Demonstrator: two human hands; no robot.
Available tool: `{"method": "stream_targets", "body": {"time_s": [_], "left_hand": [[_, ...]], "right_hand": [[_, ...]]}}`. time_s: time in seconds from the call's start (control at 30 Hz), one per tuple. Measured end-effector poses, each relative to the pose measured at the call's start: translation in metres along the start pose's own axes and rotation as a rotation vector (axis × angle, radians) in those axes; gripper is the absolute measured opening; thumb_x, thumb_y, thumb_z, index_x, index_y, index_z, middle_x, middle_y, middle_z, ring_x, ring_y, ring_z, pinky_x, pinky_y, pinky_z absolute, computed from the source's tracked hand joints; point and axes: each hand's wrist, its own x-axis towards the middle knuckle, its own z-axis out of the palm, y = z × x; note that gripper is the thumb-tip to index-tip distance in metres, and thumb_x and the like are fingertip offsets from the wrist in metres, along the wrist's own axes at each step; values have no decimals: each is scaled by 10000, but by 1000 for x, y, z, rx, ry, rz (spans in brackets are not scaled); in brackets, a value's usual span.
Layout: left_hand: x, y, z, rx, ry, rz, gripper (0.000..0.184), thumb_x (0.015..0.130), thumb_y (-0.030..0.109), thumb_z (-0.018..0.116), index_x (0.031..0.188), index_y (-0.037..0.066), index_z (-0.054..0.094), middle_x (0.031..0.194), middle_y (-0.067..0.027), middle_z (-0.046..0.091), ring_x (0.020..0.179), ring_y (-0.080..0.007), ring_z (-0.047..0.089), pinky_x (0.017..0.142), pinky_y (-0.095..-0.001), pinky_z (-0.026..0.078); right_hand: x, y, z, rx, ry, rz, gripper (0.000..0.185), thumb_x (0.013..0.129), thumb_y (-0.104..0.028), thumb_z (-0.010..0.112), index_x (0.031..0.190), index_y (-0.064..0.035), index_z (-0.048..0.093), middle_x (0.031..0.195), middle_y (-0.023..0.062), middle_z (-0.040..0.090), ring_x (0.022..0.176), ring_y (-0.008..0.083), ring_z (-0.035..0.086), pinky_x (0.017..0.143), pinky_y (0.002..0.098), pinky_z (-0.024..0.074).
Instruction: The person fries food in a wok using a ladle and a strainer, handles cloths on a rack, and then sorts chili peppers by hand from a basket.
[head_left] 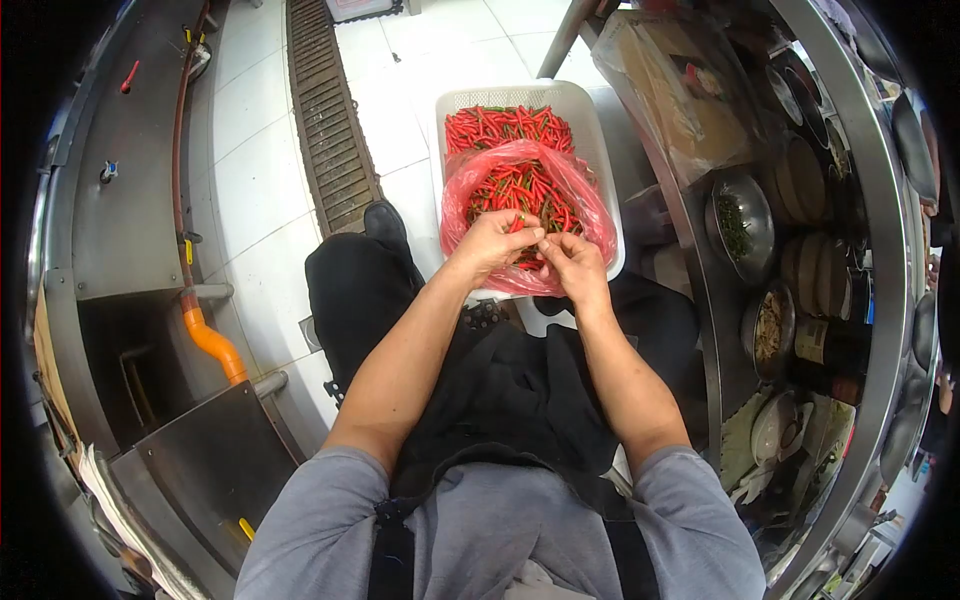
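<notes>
A pink plastic bag [597,205] stands open inside a white plastic basket [592,120] in front of my knees. Red chili peppers with green stems [518,186] fill the bag, and more loose red chilies [508,127] lie in the basket's far part. Over the bag's near side, my left hand [490,243] is closed on a chili pepper [517,223]. My right hand [577,264] meets it at the fingertips, thumb and finger pinched together. Whatever sits between the right fingertips is too small to make out.
A metal shelf [690,275] on the right holds a steel bowl of greens [738,225], another bowl [768,330] and stacked pans. A floor drain grate [325,110] crosses the white tiles. Steel cabinets with an orange pipe [212,343] line the left.
</notes>
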Motion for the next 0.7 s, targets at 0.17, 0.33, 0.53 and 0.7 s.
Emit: {"method": "stream_targets", "body": {"time_s": [0.17, 0.33, 0.53, 0.7], "left_hand": [[12, -18, -2, 151, 39, 74, 207, 851, 178, 676, 980, 22, 631, 720, -10, 612, 543, -70, 483, 486, -214, 360], [9, -20, -5, 826, 158, 364, 204, 783, 235, 706, 869, 55, 663, 778, -140, 665, 720, -216, 651, 665, -331, 501], [4, -26, 1, 959, 164, 612, 164, 746, 193, 688, 830, 58, 646, 705, -175, 633, 679, -365, 635, 620, -429, 506], [2, -26, 1, 956, 129, 680, 149, 745, 165, 664, 838, 53, 632, 718, -180, 630, 687, -380, 624, 612, -451, 499]], "right_hand": [[0, 5, -3, -85, -42, -20, 174, 854, -120, 659, 948, 26, 652, 730, 35, 640, 582, 87, 582, 546, 223, 454], [5, 9, -14, -40, 60, -50, 254, 870, -175, 652, 1019, 31, 649, 778, 41, 652, 584, 98, 574, 566, 234, 462], [7, 12, -18, -96, 67, -35, 172, 882, -154, 632, 841, 13, 626, 675, 41, 609, 500, 95, 525, 479, 237, 407], [4, 8, -16, -44, 33, 25, 150, 877, -128, 627, 836, 16, 618, 677, 53, 611, 494, 104, 530, 478, 239, 413]]}}
